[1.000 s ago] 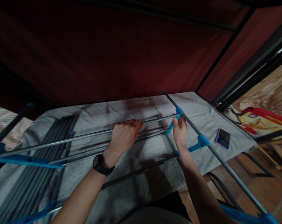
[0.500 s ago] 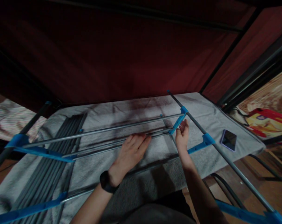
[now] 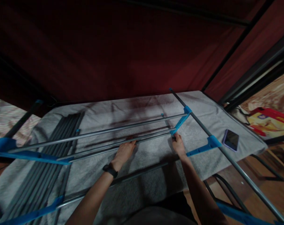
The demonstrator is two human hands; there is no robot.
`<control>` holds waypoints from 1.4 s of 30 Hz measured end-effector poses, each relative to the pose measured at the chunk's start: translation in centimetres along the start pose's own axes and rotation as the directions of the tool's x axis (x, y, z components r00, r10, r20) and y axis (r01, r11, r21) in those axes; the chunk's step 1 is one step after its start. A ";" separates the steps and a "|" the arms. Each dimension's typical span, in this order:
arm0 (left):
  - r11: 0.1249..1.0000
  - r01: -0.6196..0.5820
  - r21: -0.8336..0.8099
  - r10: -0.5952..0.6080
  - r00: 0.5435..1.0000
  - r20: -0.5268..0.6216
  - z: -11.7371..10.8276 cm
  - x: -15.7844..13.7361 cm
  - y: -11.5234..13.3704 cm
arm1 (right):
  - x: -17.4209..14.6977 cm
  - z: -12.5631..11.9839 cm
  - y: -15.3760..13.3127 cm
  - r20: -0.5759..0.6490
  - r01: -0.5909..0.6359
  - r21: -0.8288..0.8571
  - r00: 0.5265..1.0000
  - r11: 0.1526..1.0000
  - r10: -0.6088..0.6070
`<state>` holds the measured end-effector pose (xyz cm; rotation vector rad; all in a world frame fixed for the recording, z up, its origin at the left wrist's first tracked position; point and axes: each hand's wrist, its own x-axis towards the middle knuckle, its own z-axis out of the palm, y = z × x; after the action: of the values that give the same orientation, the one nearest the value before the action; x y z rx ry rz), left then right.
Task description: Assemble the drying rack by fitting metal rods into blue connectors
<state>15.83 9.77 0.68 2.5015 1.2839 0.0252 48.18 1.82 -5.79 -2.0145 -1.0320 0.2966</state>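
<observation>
A rack frame of grey metal tubes with blue plastic brackets stands over a grey cloth. My left hand (image 3: 124,152), with a dark watch on its wrist, has its fingers curled round the two lower metal rods (image 3: 97,149) near their middle. My right hand (image 3: 178,145) pinches the lower end of a blue plastic bracket (image 3: 180,123), where those rods end. An upper rod (image 3: 114,128) runs from this bracket to the left bracket (image 3: 38,155). At the right, a long upright tube (image 3: 201,125) carries the bracket; part of each hand's fingers is hidden.
Several loose grey tubes (image 3: 50,150) lie side by side on the grey cloth (image 3: 146,107) at the left. A phone (image 3: 231,139) lies at the right. Beyond are a red fabric wall (image 3: 132,62), a red and yellow package (image 3: 268,123) and dark metal bars (image 3: 231,190).
My left hand has moved down and left, from over the rods to curled round them. The right hand has closed from open beside the bracket to pinching its lower end.
</observation>
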 end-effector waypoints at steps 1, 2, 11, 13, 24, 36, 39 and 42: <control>0.999 0.017 -0.028 -0.016 1.000 0.012 0.1 0.3 -0.1 | 0.0 -0.1 0.1 0.002 0.014 -0.005 1.000 1.000 -0.014; 0.998 0.035 -0.053 -0.033 0.999 0.025 0.3 0.5 -0.2 | 0.0 -0.1 0.2 0.002 0.029 -0.009 1.000 1.000 -0.029; 0.993 0.093 -0.078 -0.093 0.996 0.000 1.4 0.8 -0.5 | 0.4 -0.4 0.4 -0.005 0.091 -0.033 0.996 0.995 -0.091; 0.993 0.085 -0.083 -0.085 0.996 -0.003 1.3 0.7 -0.5 | 0.4 -0.5 0.5 -0.003 0.097 -0.034 0.995 0.995 -0.097; 0.995 0.059 -0.083 -0.059 0.998 0.000 0.7 0.4 0.0 | 0.2 -0.5 0.6 0.003 0.107 -0.047 0.994 0.993 -0.107; 0.997 0.050 -0.063 -0.048 0.998 0.036 0.7 0.6 0.0 | 0.2 -0.6 0.5 0.016 0.117 -0.058 0.993 0.991 -0.116; 0.996 0.057 -0.066 -0.054 0.997 0.046 0.5 0.6 0.1 | 0.1 -0.7 0.4 0.020 0.113 -0.062 0.993 0.992 -0.112; 0.997 0.048 -0.055 -0.045 0.998 0.054 0.4 0.5 0.2 | 0.0 -0.8 0.2 0.027 0.113 -0.065 0.993 0.992 -0.111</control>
<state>16.38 9.95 0.30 2.4077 1.3017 -0.0150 48.74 1.27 -5.41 -2.0068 -1.1788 0.2292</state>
